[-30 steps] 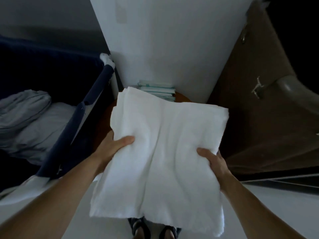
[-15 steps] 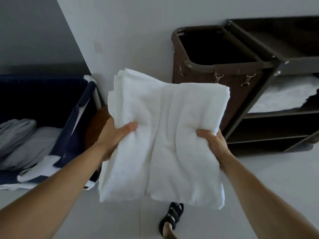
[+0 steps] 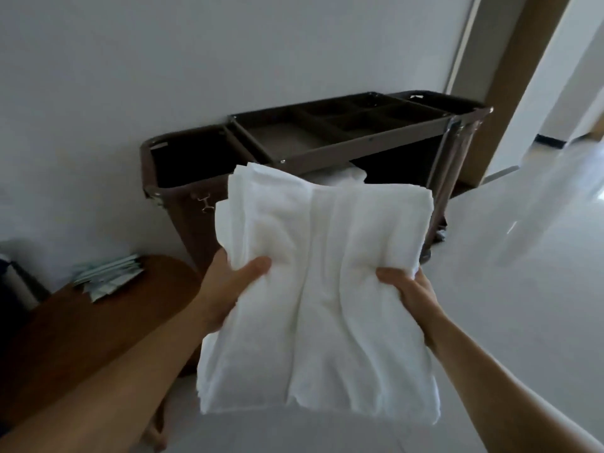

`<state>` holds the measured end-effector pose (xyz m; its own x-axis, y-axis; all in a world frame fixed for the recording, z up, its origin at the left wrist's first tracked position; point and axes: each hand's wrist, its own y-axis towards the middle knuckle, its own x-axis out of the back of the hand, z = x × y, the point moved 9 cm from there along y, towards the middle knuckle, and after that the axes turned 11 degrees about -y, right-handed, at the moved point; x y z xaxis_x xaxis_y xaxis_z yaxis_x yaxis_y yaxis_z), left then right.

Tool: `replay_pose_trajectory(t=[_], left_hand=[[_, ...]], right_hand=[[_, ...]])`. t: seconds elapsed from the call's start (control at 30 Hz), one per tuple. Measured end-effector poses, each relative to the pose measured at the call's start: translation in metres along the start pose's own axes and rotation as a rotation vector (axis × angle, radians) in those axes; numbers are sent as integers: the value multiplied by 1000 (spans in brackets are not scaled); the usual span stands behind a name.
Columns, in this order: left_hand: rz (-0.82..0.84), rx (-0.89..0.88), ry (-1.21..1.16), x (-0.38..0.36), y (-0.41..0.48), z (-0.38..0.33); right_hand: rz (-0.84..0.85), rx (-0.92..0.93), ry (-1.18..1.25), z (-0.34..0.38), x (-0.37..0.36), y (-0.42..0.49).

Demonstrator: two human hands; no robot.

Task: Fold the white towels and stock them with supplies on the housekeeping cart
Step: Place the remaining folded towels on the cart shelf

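Cart (image 3: 359, 146) looms nearer; left hand (image 3: 228, 286) and right hand (image 3: 407, 291) grip towels' (image 3: 322, 256) side edges.

Now holds the stack of folded white towels (image 3: 320, 289) right before the brown metal housekeeping cart (image 3: 359, 148), covering most of its shelves; a second ago held it before a white wall. Looks down onto the cart's divided top tray (image 3: 294, 138). Shows the round wooden table (image 3: 98, 322) with pale green packets (image 3: 108, 276) at lower left. Loses the dark blue bin and the sandalled foot from view.
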<state>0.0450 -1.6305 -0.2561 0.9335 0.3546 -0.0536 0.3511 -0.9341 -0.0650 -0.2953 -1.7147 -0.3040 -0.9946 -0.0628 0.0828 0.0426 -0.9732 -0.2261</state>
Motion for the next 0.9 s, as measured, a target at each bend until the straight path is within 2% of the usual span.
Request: replay_pose_trajectory(t=[0.2, 0.37, 0.63, 0.9], left_hand=[[129, -44, -52, -205, 34, -8], [169, -29, -84, -303, 65, -4], [95, -104, -3, -399, 159, 22], [-93, -103, 66, -452, 274, 73]], right_hand=[[-245, 22, -28, 21, 193, 40], [-292, 54, -99, 47, 281, 84], [-313, 96, -209, 48, 317, 209], [-244, 128, -305, 41, 320, 386]])
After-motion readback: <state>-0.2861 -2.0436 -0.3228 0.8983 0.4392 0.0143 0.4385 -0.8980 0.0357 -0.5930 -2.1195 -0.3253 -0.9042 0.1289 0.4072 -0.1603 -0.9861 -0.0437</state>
